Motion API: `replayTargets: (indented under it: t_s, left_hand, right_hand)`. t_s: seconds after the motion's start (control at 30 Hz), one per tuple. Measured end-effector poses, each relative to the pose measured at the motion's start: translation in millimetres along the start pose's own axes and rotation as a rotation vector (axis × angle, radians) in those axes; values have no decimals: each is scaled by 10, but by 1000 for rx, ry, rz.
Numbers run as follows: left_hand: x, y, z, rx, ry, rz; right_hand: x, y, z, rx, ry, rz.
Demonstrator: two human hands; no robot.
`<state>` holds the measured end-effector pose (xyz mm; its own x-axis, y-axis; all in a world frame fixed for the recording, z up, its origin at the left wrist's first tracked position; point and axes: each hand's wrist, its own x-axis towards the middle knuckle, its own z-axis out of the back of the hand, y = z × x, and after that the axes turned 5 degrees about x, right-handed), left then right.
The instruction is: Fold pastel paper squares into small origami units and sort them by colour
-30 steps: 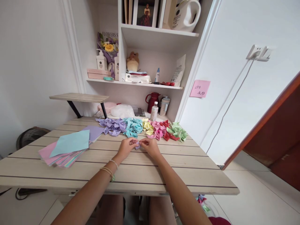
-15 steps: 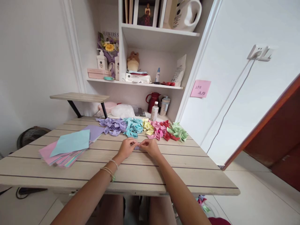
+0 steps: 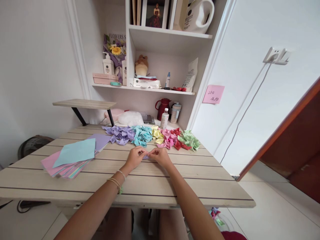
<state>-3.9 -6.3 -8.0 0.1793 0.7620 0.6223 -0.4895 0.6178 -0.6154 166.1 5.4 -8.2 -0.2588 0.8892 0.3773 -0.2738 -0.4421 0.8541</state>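
My left hand [image 3: 134, 156] and my right hand [image 3: 160, 156] meet over the middle of the wooden table [image 3: 150, 186], fingers pinched on a small folded purple paper piece [image 3: 146, 156]. Most of that piece is hidden by my fingers. Just beyond my hands lies a row of folded paper pieces: purple [image 3: 120, 134], blue [image 3: 142, 135], yellow [image 3: 157, 134], pink and red [image 3: 171, 138], green [image 3: 189, 140]. A stack of coloured paper sheets [image 3: 75, 156] with a light blue sheet on top lies to the left of my left hand.
Behind the table are a red jug [image 3: 162, 108], a small bottle [image 3: 164, 119] and a cup [image 3: 175, 112]. White shelves [image 3: 165, 91] above hold bottles, a box and a soft toy. A raised wooden shelf [image 3: 83, 104] stands at the back left. A wall with a pink note [image 3: 213, 94] is on the right.
Both hands stay pinched on the small purple piece; the fingers shift slightly and less of the paper shows now. Nothing else on the table moved.
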Motion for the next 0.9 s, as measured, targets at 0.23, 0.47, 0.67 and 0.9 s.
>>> replayTargets:
  t_s: [0.23, 0.47, 0.67, 0.9]
  left_hand:
    - [11, 10, -22, -127, -38, 103]
    - [31, -2, -19, -256, -88, 217]
    - [44, 3, -31, -401, -96, 335]
    - [45, 4, -26, -542, -145, 428]
  right_hand:
    - [11, -8, -16, 183, 8, -94]
    - [8, 25, -14, 254, 23, -117]
    - [-17, 0, -48, 183, 90, -105]
    - [4, -20, -96, 288, 105, -90]
